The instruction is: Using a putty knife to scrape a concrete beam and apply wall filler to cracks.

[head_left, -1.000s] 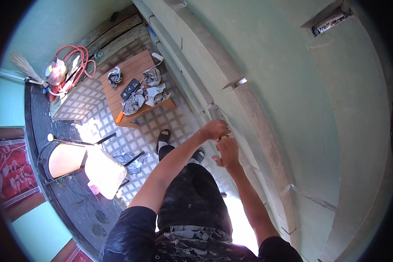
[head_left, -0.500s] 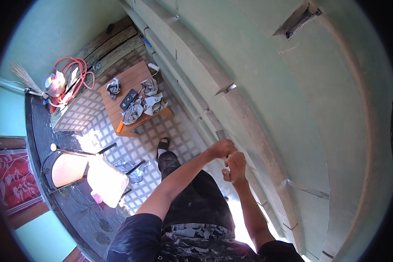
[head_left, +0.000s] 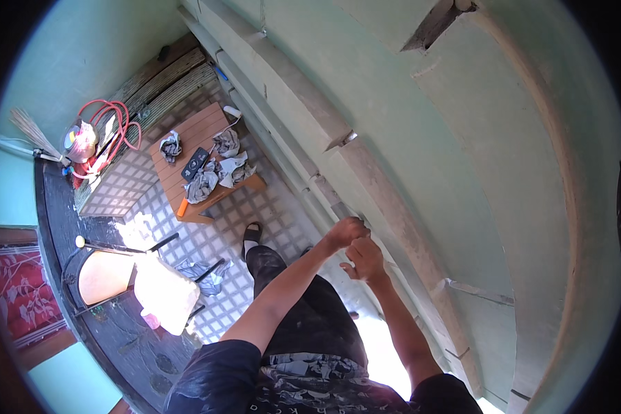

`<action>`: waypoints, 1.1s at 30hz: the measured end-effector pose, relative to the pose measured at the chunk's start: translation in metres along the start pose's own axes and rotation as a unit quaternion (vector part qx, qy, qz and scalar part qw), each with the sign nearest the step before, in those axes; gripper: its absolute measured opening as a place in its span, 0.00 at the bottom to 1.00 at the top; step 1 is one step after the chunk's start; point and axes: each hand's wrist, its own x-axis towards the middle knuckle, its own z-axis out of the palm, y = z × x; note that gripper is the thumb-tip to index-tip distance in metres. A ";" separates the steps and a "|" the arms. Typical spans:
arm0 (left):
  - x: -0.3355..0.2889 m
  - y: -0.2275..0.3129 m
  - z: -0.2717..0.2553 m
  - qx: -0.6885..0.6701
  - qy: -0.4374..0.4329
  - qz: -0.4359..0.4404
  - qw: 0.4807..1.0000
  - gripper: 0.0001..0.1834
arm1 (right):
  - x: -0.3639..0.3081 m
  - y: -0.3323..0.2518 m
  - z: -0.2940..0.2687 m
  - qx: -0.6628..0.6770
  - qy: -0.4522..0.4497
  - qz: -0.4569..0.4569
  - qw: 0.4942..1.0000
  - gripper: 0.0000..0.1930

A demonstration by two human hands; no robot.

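Standing close against the green wall (head_left: 421, 138), the person has both hands up at the pale moulding (head_left: 386, 200) that runs along it. The left hand (head_left: 346, 231) is curled into a fist against the moulding's lower edge, and the right hand (head_left: 366, 259) sits just below, touching it, fingers bent; whether either one grips anything I cannot tell, since whatever lies between them is covered by the knuckles. Down behind, on the checked floor (head_left: 207, 228), a low wooden table (head_left: 193, 134) carries crumpled rags (head_left: 224, 169) and a dark flat device (head_left: 194, 163), with an orange tool (head_left: 182, 208) at its near edge. A red hose (head_left: 114, 127) is coiled beside a broom (head_left: 27, 127) near the far corner. A chair (head_left: 107, 269) with a white bag (head_left: 164, 290) on it stands to the left, another rag on the floor by its leg. The person's own legs and one sandalled foot (head_left: 252, 234) block the floor under the hands. A slot (head_left: 435, 24) high in the wall is cut off at the top.
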 end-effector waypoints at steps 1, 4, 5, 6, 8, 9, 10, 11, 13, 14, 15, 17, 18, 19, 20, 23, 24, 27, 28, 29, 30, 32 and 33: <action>0.000 0.003 0.000 0.025 -0.003 0.000 1.000 0.06 | -0.004 -0.002 0.000 0.000 0.000 0.001 1.000 0.19; -0.003 0.005 -0.006 0.044 -0.030 0.025 0.998 0.06 | -0.012 -0.005 -0.002 0.004 0.017 -0.004 1.000 0.19; -0.005 0.001 -0.001 0.045 -0.029 0.026 0.998 0.06 | -0.012 -0.002 -0.001 0.012 0.026 -0.003 1.000 0.19; -0.008 -0.005 0.003 0.041 0.001 0.025 0.999 0.06 | -0.011 0.000 0.000 0.020 0.037 -0.003 0.999 0.19; -0.006 -0.007 0.008 0.031 0.028 0.027 0.999 0.06 | -0.002 0.014 0.005 0.008 0.035 0.016 0.999 0.19; -0.002 -0.006 0.007 0.018 0.028 0.007 0.999 0.06 | -0.002 0.018 0.005 -0.005 0.033 0.036 0.999 0.20; -0.002 -0.009 0.001 0.015 0.028 -0.016 0.999 0.06 | 0.001 0.018 0.005 -0.003 0.035 0.035 0.999 0.20; -0.001 -0.008 -0.003 0.018 0.026 -0.016 0.999 0.06 | 0.004 0.017 0.004 0.007 0.043 0.017 0.999 0.20; 0.000 -0.009 -0.005 0.045 0.022 0.005 0.999 0.08 | 0.008 0.014 0.002 0.021 0.052 -0.004 0.998 0.20; -0.002 -0.011 -0.006 0.051 0.022 0.003 0.998 0.08 | 0.007 0.010 0.001 0.026 0.054 -0.010 0.998 0.21; -0.005 -0.013 -0.007 0.041 0.033 0.001 0.999 0.08 | 0.008 0.008 0.002 0.031 0.054 -0.016 0.998 0.22; -0.004 -0.014 0.001 0.019 0.045 0.004 0.999 0.08 | 0.015 0.015 0.004 0.017 0.050 -0.011 0.999 0.22; -0.006 -0.016 0.002 0.006 0.038 -0.013 0.999 0.09 | 0.017 0.018 0.004 0.005 0.046 -0.007 0.999 0.22; -0.005 -0.015 -0.002 -0.005 0.031 -0.032 0.999 0.09 | 0.015 0.018 0.004 0.005 0.045 -0.007 0.999 0.22; -0.003 -0.013 -0.004 -0.006 0.032 -0.033 0.999 0.09 | 0.012 0.017 0.003 0.010 0.054 0.000 0.998 0.23; -0.007 -0.015 -0.015 0.064 0.035 -0.008 0.997 0.10 | 0.017 0.004 -0.003 0.030 0.087 -0.017 0.996 0.24; -0.008 -0.019 -0.018 0.074 0.039 -0.008 0.996 0.10 | 0.022 0.000 -0.003 0.040 0.110 -0.038 0.992 0.25; 0.005 -0.013 -0.005 0.019 0.049 -0.013 0.999 0.11 | 0.014 0.026 0.009 -0.039 0.056 0.010 0.998 0.28; 0.004 -0.014 -0.010 -0.015 0.059 -0.035 0.998 0.11 | 0.019 0.022 0.007 -0.036 0.055 0.007 0.998 0.28; 0.003 -0.015 -0.013 -0.012 0.061 -0.037 0.997 0.11 | 0.022 0.018 0.003 -0.010 0.059 -0.002 0.998 0.28; 0.002 -0.016 -0.016 0.010 0.048 -0.035 0.998 0.12 | 0.026 0.015 -0.001 0.015 0.062 -0.010 0.998 0.29; -0.005 -0.020 -0.018 0.033 0.034 -0.033 0.998 0.12 | 0.032 0.009 0.000 0.024 0.090 -0.029 0.995 0.29; -0.009 -0.021 -0.019 0.019 0.052 -0.035 0.998 0.13 | 0.035 0.006 0.002 0.031 0.117 -0.046 0.992 0.30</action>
